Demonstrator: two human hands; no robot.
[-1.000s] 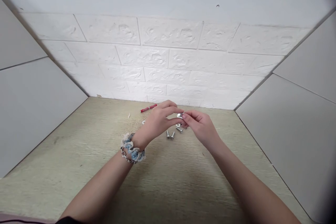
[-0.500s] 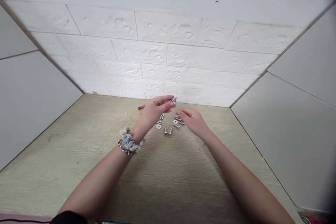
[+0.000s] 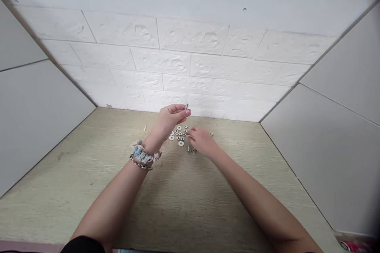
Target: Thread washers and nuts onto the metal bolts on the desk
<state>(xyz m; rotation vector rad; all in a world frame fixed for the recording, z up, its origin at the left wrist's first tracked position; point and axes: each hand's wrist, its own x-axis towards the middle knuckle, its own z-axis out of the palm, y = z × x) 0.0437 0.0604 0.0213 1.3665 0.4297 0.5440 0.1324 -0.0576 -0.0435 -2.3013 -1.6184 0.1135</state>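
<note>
My left hand (image 3: pixel 169 121) is raised over the far part of the table, its thumb and fingers pinching a silver bolt (image 3: pixel 186 106) that stands nearly upright. Low over the hardware, my right hand (image 3: pixel 203 140) has its fingertips apart beside a cluster of hex nuts (image 3: pixel 180 134); nothing shows in its fingers. Flat washers lie around the nuts, one washer (image 3: pixel 181 143) at the near side. Two bolts (image 3: pixel 189 149) rest just below my right hand's fingers. That hand covers part of the hardware, and a small metal piece (image 3: pixel 211 134) peeks out on its right.
The wooden table (image 3: pixel 184 205) ends at a white brick-patterned wall (image 3: pixel 178 63). Pale panels enclose it at the left (image 3: pixel 38 122) and right (image 3: pixel 332 158). A red can (image 3: pixel 352 246) lies at the bottom right corner. A small pale scrap (image 3: pixel 145 128) is left of the washers.
My right hand has moved left from the bolts to the nuts. My left hand has shifted slightly left, and its bolt is now more upright. The red stick beside it is out of sight.
</note>
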